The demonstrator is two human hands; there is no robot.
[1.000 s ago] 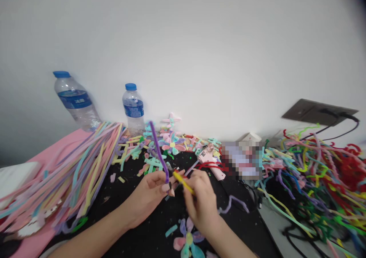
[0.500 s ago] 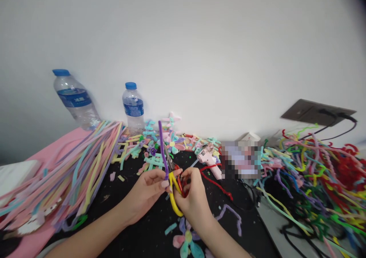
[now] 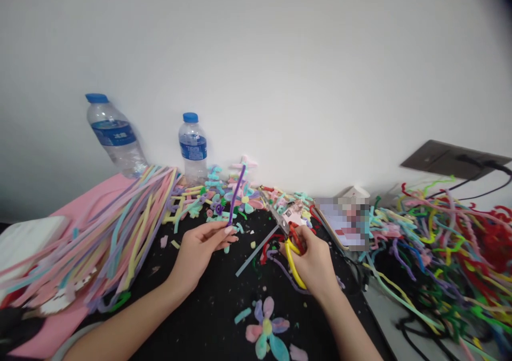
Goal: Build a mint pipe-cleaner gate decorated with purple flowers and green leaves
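Between the thumb and fingers of my left hand (image 3: 203,249) a purple pipe cleaner (image 3: 237,193) stands nearly upright, leaning right at the top. My right hand (image 3: 311,262) is wrapped round the yellow and red handles of a pair of scissors (image 3: 286,227), whose blades point up and to the left. The scissors are apart from the pipe cleaner. Below the hands lies a pipe-cleaner flower (image 3: 267,326) with pink, purple and teal petals. A pale glue stick (image 3: 256,251) pokes out of a pink glue gun (image 3: 296,214), partly hidden behind the scissors.
Long pastel pipe cleaners (image 3: 136,227) lie in a bundle at the left. Two water bottles (image 3: 194,150) stand against the wall. A tangle of bright pipe cleaners (image 3: 440,259) covers the right side, beside a phone (image 3: 340,225). Small fuzzy pieces (image 3: 196,201) are heaped along the back.
My right hand has moved right with the scissors, away from the left hand. The purple pipe cleaner now tilts to the right. The flower below has come fully into view.
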